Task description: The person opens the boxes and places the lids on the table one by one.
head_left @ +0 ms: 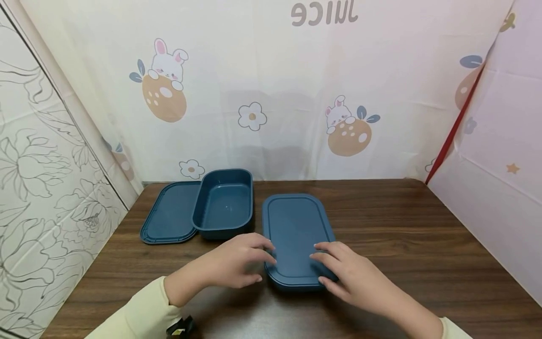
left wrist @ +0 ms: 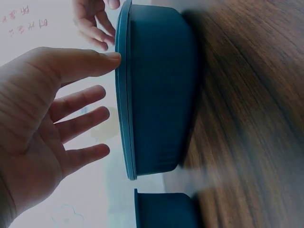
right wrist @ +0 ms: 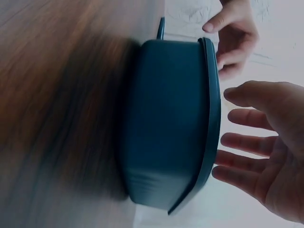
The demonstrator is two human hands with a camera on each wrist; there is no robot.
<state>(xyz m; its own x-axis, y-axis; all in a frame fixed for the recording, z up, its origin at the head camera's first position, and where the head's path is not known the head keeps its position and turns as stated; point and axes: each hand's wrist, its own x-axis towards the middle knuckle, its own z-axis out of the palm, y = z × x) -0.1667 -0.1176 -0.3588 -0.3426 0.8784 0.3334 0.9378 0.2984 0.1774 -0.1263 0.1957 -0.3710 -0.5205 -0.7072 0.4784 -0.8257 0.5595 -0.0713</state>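
A dark blue rectangular food container [left wrist: 161, 90] stands upright on the table, its lid [head_left: 296, 226] lying flat over the whole top. On the near left side my left hand [head_left: 241, 259] spreads its fingers at the lid's edge; in the left wrist view the thumb tip is right at the rim. My right hand [head_left: 349, 275] hovers over the near right edge, fingers loosely spread, fingertips close to the lid in the right wrist view. Neither hand grips anything. Left of this container sits a second blue container [head_left: 226, 205], uncovered, with nothing inside.
A loose blue lid [head_left: 169, 216] lies flat at the table's left, next to the uncovered container. The brown wooden table [head_left: 389, 221] ends at a printed curtain [head_left: 288, 132] behind. A small black object [head_left: 181, 327] is at the left sleeve.
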